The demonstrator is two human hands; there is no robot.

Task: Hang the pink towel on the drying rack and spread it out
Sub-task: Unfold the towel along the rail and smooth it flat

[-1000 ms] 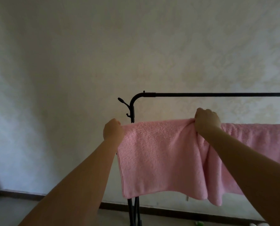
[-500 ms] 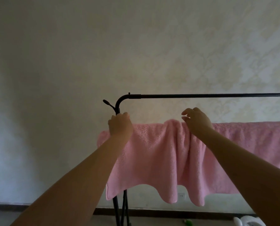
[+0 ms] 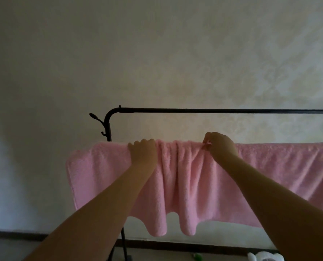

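Observation:
A pink towel (image 3: 185, 185) hangs over the lower bar of a black drying rack (image 3: 213, 110), running from past the left post out of frame on the right. Folds bunch its middle, and its bottom edge hangs in lobes. My left hand (image 3: 143, 151) grips the towel's top edge near the left post. My right hand (image 3: 220, 146) pinches the top edge to the right of the folds. The lower bar is hidden under the cloth.
A pale patterned wall stands close behind the rack. The rack's left post (image 3: 107, 129) carries small hooks. On the floor at the lower right lie a white object (image 3: 264, 257) and a small green thing (image 3: 254, 257). A dark baseboard (image 3: 15, 235) runs along the wall.
The towel's left end has slid left past the rack post. My right hand opened half a second ago and now pinches the top edge again. My left hand shifted right along the edge.

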